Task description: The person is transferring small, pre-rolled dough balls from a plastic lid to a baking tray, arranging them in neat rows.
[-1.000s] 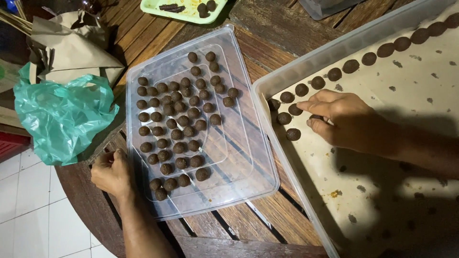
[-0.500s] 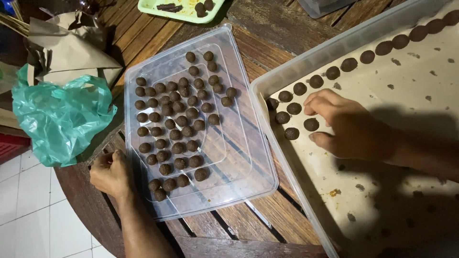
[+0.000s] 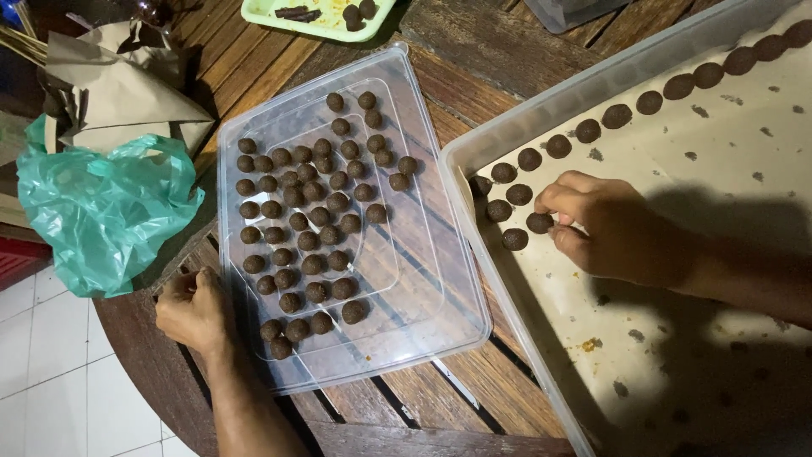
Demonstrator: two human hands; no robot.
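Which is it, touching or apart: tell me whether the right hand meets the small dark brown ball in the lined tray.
Touching. The head view shows the right hand fingertips pinching the dark brown ball, no gap visible.

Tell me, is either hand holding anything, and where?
The right hand pinches a brown ball by its sides in the tray. The left hand holds nothing.

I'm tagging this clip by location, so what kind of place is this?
Probably a home kitchen or dining spot used for making sweets by hand: a round slatted wooden table over white floor tiles, a clear plastic lid of small brown balls, and a paper-lined tray.
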